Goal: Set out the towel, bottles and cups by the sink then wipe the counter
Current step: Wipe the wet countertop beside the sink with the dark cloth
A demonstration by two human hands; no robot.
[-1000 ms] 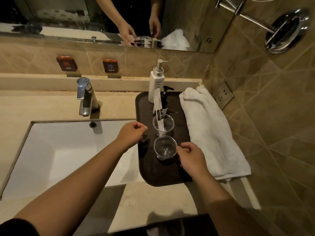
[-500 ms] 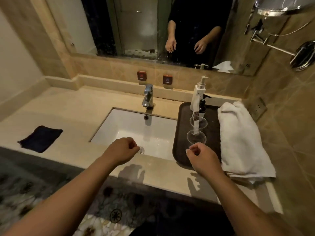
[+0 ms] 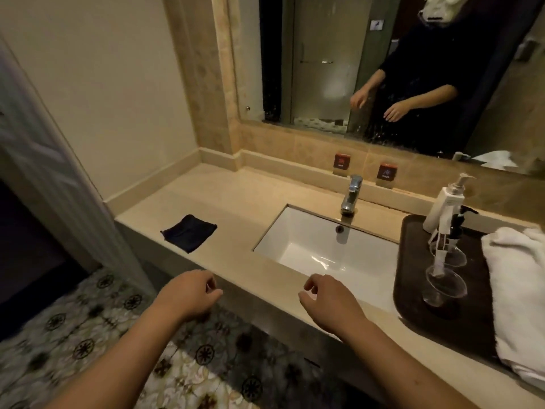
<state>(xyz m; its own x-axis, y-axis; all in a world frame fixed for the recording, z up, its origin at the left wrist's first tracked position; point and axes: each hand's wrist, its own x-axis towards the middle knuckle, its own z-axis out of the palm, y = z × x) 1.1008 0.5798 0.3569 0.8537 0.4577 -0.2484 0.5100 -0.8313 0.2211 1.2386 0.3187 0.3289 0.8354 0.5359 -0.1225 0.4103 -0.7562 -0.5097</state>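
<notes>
A dark tray (image 3: 413, 305) lies right of the white sink (image 3: 318, 249). On it stand a white pump bottle (image 3: 442, 206), a small black pump bottle (image 3: 456, 224) and two clear cups (image 3: 448, 255) (image 3: 443, 286), with wrapped white items sticking out of them. A folded white towel (image 3: 519, 290) lies at the tray's right side. A dark cloth (image 3: 188, 232) lies flat on the beige counter (image 3: 236, 214) left of the sink. My left hand (image 3: 188, 293) and my right hand (image 3: 327, 302) hover at the counter's front edge, fingers loosely curled, holding nothing.
A chrome tap (image 3: 351, 194) stands behind the sink, with hot and cold signs (image 3: 342, 162) on the ledge. A mirror (image 3: 383, 69) fills the wall above. A patterned floor (image 3: 88, 343) lies below, and a wall closes the counter's left end.
Both hands have pulled back from the cups and tray to the counter's front edge. The view has swung left and back, bringing the dark cloth and floor into sight.
</notes>
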